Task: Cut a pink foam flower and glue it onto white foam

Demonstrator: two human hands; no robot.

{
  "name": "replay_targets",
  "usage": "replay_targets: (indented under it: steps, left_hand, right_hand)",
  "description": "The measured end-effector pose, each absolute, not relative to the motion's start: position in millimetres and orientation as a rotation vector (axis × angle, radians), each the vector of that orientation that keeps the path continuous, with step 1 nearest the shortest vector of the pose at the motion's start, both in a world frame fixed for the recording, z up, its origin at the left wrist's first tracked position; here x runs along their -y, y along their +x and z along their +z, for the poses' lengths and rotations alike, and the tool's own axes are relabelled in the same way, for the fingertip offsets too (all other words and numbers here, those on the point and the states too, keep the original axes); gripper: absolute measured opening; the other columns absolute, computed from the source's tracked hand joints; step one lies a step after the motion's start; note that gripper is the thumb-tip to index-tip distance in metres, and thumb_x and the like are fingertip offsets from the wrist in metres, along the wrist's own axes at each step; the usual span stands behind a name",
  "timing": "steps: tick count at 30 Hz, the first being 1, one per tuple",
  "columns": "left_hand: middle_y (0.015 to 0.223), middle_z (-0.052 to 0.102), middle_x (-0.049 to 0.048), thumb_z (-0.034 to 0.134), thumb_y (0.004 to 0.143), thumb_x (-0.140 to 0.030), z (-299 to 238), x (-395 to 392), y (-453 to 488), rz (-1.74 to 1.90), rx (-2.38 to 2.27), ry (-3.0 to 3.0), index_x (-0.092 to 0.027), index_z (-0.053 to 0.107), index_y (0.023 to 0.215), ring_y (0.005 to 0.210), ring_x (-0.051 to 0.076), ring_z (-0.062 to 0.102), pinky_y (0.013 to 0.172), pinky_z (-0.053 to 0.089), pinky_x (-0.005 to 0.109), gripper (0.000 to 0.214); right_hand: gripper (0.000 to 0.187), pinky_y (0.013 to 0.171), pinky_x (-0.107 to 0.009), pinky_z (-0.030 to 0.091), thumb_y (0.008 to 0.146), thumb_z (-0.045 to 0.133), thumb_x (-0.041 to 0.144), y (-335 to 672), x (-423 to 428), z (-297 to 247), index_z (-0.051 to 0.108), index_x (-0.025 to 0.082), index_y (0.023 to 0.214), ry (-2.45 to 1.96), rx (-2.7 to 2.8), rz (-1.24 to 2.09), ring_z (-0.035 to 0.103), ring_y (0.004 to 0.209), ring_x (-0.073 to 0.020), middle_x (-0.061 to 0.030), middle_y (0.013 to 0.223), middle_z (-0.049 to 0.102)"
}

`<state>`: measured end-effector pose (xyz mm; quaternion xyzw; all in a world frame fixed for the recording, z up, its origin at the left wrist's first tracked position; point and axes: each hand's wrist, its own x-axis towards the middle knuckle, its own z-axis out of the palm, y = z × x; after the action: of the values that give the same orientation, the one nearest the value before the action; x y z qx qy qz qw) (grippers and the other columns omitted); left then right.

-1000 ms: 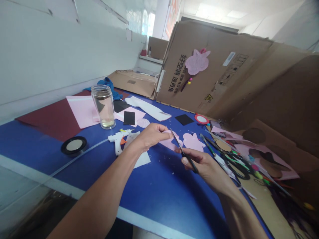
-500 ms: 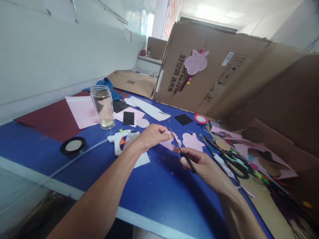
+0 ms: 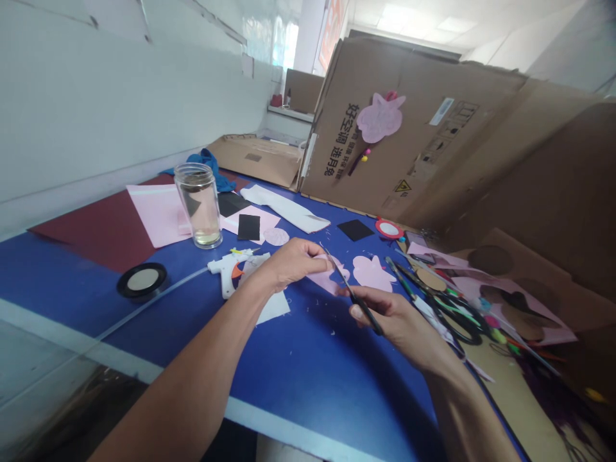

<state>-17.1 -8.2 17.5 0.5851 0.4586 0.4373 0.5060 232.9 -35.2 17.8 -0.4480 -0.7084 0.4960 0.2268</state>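
Observation:
Between thumb and fingers, my left hand (image 3: 294, 264) pinches a piece of pink paper (image 3: 325, 280) just above the blue table (image 3: 308, 359). My right hand (image 3: 385, 314) is closed around the black handles of a pair of scissors (image 3: 362, 307), whose blades point up and away and lie against the pink paper. A cut-out pink shape (image 3: 373, 274) with pointed tips rests on the table just beyond the scissors. Under my left wrist, a white glue gun (image 3: 222, 274) with an orange trigger lies beside a white sheet (image 3: 274, 309), partly covered by my forearm.
A glass jar of pale liquid (image 3: 198, 208) and a black round lid (image 3: 142, 281) are at the left. Black squares (image 3: 355, 230) and pink sheets (image 3: 156, 212) lie farther back. Scissors and craft scraps crowd the right side. A cardboard panel (image 3: 423, 141) stands behind, bearing a pink cut-out (image 3: 380, 120).
Very little differs. The scissors and my right hand have shifted slightly, while my left hand stays on the pink paper.

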Motion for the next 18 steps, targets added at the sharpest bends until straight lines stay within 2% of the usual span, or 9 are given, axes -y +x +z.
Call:
replay_targets:
  steps: [4,9,14,18]
  left_hand:
    - [0.077,0.071,0.0025,0.077,0.075,-0.036,17.6,7.7,-17.6,1.069,-1.107,1.399,-0.02,0.075,0.072,0.073,0.018,0.06,0.069,0.043,0.031,0.016]
    - [0.085,0.072,0.0016,0.082,0.071,-0.034,17.9,6.7,-16.3,1.13,-1.063,1.287,-0.02,0.079,0.091,0.075,0.016,0.061,0.073,0.043,0.03,0.025]
    - [0.077,0.067,0.0001,0.087,0.069,-0.046,14.8,6.6,-10.8,1.208,-1.089,1.217,-0.017,0.072,0.072,0.073,0.016,0.057,0.075,0.041,0.031,0.032]
    - [0.071,0.063,-0.002,0.089,0.067,-0.051,12.8,7.3,-4.8,1.259,-1.155,1.196,-0.018,0.076,0.075,0.069,0.015,0.052,0.071,0.037,0.03,0.037]
  right_hand:
    - [0.05,0.072,-0.03,0.042,0.088,0.08,0.058,232.3,34.9,20.0,0.082,0.022,0.123,-1.241,1.916,1.364,0.05,0.077,-0.0177,0.0003,0.082,0.061]
    - [0.05,0.072,-0.03,0.042,0.09,0.077,0.063,232.0,33.5,22.8,0.082,0.021,0.118,-1.219,1.862,1.322,0.047,0.073,-0.0172,0.0016,0.076,0.054]
    - [0.058,0.072,-0.03,0.041,0.086,0.08,0.064,231.2,32.0,21.2,0.081,0.02,0.124,-1.201,1.805,1.349,0.048,0.072,-0.0174,0.0021,0.074,0.055]
    - [0.06,0.072,-0.03,0.041,0.086,0.08,0.066,228.9,32.1,19.1,0.08,0.021,0.125,-1.197,1.81,1.369,0.049,0.072,-0.0176,0.0018,0.074,0.056]
